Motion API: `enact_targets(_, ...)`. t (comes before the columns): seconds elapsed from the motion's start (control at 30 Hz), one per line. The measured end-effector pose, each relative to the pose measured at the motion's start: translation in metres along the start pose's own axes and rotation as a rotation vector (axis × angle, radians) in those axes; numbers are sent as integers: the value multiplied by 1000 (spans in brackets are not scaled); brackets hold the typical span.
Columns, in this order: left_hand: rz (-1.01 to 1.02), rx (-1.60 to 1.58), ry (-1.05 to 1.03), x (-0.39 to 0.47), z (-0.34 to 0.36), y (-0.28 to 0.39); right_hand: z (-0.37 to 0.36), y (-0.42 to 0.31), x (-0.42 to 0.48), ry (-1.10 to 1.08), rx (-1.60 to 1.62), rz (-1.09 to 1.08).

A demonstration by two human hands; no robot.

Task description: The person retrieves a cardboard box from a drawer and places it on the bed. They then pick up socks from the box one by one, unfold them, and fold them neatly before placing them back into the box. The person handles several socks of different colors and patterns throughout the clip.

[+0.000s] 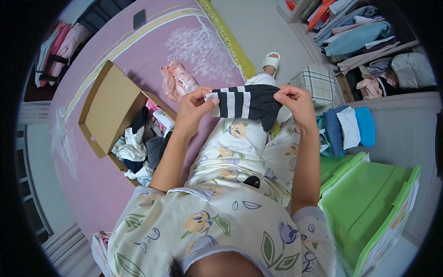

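Observation:
A black sock with white stripes (238,104) is stretched sideways above my lap. My left hand (193,110) pinches its striped white-edged cuff. At the other end, my right hand (294,104) pinches the plain black part near the heel or toe; I cannot tell which. A small black item (252,181) rests on my floral trousers (221,155). Left of my forearm, an open cardboard box (110,110) holds a jumble of socks and small garments (145,142) in black, white, grey and pink.
A crumpled pink item (178,81) and a phone (139,19) lie on the pink bed (145,52). To the right stand a plaid stool (314,83), green-lidded bins (370,197) and folded items (337,128). Shelves of clothes (360,38) are at upper right.

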State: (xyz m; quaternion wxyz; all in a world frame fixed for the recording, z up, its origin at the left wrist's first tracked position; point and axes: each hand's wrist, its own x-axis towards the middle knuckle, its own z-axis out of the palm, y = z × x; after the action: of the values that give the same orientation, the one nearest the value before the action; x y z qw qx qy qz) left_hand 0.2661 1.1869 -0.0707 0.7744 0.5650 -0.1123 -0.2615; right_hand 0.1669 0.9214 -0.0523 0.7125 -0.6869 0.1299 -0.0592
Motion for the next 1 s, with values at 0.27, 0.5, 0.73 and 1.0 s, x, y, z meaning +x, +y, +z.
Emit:
enact_targets(0.27, 91, -77, -55, -4, 14, 20, 7, -25, -20, 176, -82, -142)
enact_targets(0.5, 6, -237, -42, -4, 9, 21, 15, -19, -25, 160, -1, -192)
enact_targets(0.73, 10, -146, 10, 10, 14, 31, 4, -17, -28, -271, -22, 68)
enact_targets(1.0, -12, -872, -127, 31, 17, 18, 39, -14, -18, -37, 365, 32)
